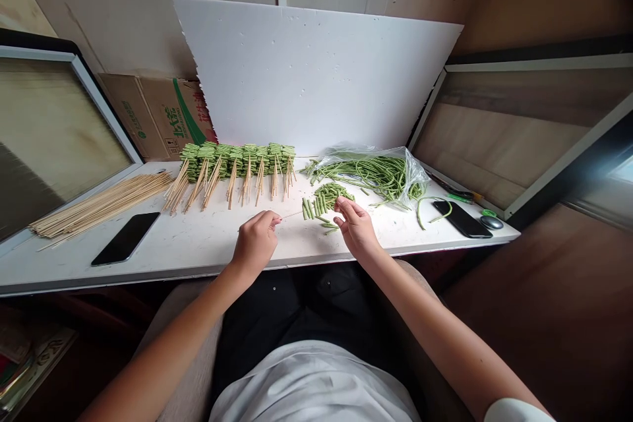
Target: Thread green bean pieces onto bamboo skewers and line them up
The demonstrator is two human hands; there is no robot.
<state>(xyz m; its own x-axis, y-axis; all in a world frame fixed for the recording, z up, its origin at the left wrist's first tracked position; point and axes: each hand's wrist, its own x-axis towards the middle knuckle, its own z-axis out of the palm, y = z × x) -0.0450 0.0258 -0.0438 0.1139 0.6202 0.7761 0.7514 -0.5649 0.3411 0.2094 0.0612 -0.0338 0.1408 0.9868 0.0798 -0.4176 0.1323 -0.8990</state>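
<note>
My left hand (pixel 256 237) is closed in a pinch on a thin bamboo skewer (pixel 291 215) that points right and carries a few short green bean pieces (pixel 308 208) at its far end. My right hand (pixel 355 227) rests on the white table (pixel 198 247) with its fingers curled at a small heap of cut bean pieces (pixel 330 195). I cannot make out whether those fingers grip a piece. Behind the hands lies a row of finished bean skewers (pixel 237 165).
Long green beans (pixel 380 173) spill from a clear plastic bag at the right. Bare skewers (pixel 99 206) are piled at the left beside a black phone (pixel 125 238). A second phone (pixel 461 218) and scissors (pixel 462 196) lie far right. A white foam board (pixel 316 72) and a cardboard box (pixel 155 115) stand behind.
</note>
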